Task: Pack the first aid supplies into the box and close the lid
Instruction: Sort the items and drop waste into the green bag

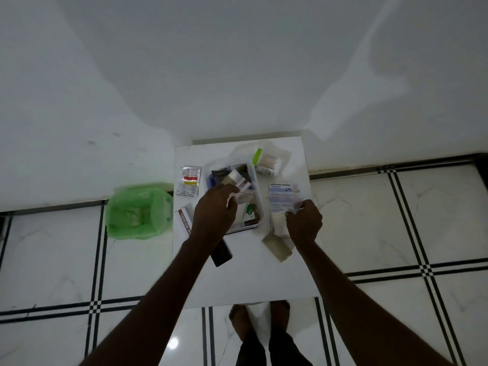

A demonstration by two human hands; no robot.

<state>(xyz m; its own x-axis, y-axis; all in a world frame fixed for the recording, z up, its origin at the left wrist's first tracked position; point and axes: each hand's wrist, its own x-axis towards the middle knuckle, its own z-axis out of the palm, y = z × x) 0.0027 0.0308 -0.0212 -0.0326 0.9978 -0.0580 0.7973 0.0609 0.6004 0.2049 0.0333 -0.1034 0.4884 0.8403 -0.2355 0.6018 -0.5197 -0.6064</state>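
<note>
A clear plastic box [260,199] stands in the middle of a small white table [245,281], with several supplies inside. My left hand [214,210] is over the box, fingers closed on a white tube with a brown band [239,182]. My right hand [303,220] pinches the lower edge of a clear antiseptic bandage packet [284,192] lying right of the box. A pack of cotton swabs with a green tab [268,162] lies behind the box. A foil sachet [189,184] and a brown-and-white carton [184,220] lie to its left. I cannot make out the lid.
A bin lined with a green bag [137,211] stands on the floor left of the table. A dark remote-like object [221,252] lies near my left forearm. A beige card piece [277,248] lies below my right hand. My bare feet [260,315] are at the table's near edge.
</note>
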